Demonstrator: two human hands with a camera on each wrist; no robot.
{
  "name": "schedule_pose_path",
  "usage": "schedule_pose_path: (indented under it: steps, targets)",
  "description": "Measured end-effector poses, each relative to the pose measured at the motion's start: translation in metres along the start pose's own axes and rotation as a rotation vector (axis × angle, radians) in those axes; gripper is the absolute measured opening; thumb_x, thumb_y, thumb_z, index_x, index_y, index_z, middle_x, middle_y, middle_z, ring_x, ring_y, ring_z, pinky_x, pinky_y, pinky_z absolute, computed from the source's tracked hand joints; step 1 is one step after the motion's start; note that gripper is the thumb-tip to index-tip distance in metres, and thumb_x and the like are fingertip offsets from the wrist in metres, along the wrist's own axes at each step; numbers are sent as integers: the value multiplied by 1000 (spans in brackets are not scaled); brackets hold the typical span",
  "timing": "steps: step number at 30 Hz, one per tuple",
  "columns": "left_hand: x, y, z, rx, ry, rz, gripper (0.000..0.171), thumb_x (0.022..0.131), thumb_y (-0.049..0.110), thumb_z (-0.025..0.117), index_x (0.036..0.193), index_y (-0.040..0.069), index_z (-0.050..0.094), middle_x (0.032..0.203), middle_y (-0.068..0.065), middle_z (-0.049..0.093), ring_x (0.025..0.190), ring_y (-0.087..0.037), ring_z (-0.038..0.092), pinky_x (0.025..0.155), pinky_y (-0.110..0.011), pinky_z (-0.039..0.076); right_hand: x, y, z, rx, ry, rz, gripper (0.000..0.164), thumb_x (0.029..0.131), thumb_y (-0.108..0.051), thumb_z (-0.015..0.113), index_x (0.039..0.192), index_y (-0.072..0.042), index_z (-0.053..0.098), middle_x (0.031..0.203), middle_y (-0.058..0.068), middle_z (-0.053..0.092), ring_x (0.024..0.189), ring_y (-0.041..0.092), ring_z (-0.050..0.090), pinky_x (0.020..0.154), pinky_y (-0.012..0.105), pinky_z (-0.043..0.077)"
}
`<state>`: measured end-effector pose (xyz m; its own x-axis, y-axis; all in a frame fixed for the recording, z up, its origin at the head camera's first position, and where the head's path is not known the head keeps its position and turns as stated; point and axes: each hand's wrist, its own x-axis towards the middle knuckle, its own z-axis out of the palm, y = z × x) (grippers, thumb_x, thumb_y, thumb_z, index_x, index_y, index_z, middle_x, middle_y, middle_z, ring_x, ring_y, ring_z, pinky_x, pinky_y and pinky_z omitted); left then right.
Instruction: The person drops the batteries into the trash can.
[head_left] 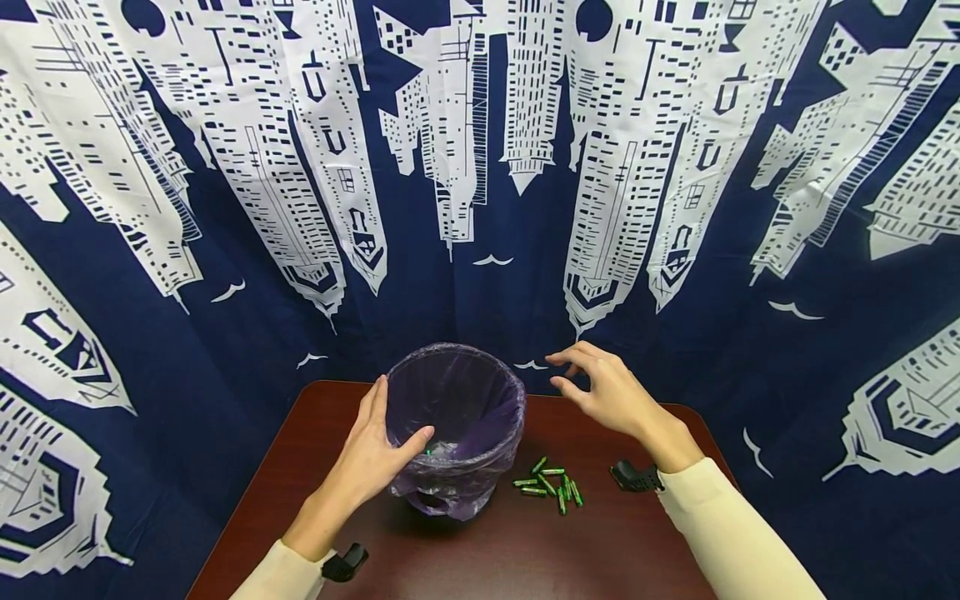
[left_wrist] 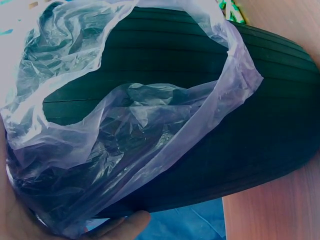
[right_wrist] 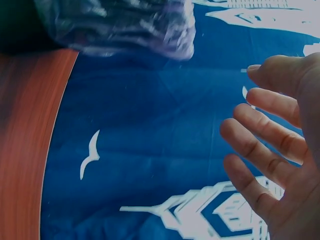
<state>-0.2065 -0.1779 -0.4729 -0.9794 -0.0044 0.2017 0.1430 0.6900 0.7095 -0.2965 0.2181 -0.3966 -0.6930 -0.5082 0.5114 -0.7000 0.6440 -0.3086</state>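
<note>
A dark, ribbed trash can [left_wrist: 280, 125] stands on the table, lined with a thin purple plastic bag [head_left: 498, 442] folded over its rim. My left hand [head_left: 375, 450] holds the can's near left rim, thumb over the opening and fingers along the outer side. In the left wrist view, fingertips [left_wrist: 132, 225] show beside the can. My right hand [head_left: 607, 387] is raised in the air right of the can, fingers apart and loosely bent, nothing in them. Several small green batteries [head_left: 551, 472] lie loose on the table between the can and my right wrist.
The reddish-brown wooden table [head_left: 480, 562] ends at a rounded far edge. A navy curtain [head_left: 480, 300] with white buildings and birds hangs behind and around it. Inside the can, a bit of green shows near the crumpled bag bottom. Black straps [head_left: 345, 564] sit on both wrists.
</note>
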Motion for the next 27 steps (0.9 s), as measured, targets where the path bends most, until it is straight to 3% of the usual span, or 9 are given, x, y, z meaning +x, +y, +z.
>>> schedule_pose_path:
  steps: [12, 22, 27]
  targets:
    - [0, 0, -2, -1, -18, -19, 128, 100, 61, 82, 188, 7, 6, 197, -20, 10, 179, -52, 28, 139, -74, 32, -41, 42, 3, -26, 26, 77, 29, 103, -7, 88, 132, -8, 84, 122, 5, 82, 94, 18, 80, 89, 49, 69]
    - [0, -1, -1, -6, -19, -12, 128, 101, 61, 82, 188, 6, 5, 197, -21, 9, 179, -53, 28, 139, -74, 33, -77, 74, -1, -46, 40, 172, 30, 103, -11, 89, 133, -10, 85, 121, 6, 81, 91, 13, 77, 79, 33, 62]
    - [-1, -1, -1, -8, -18, -10, 128, 102, 61, 82, 188, 6, 5, 197, -20, 9, 179, -52, 29, 139, -74, 35, -93, 89, -1, -46, 32, 215, 30, 104, -11, 88, 134, -9, 84, 122, 9, 81, 90, 12, 76, 76, 31, 62]
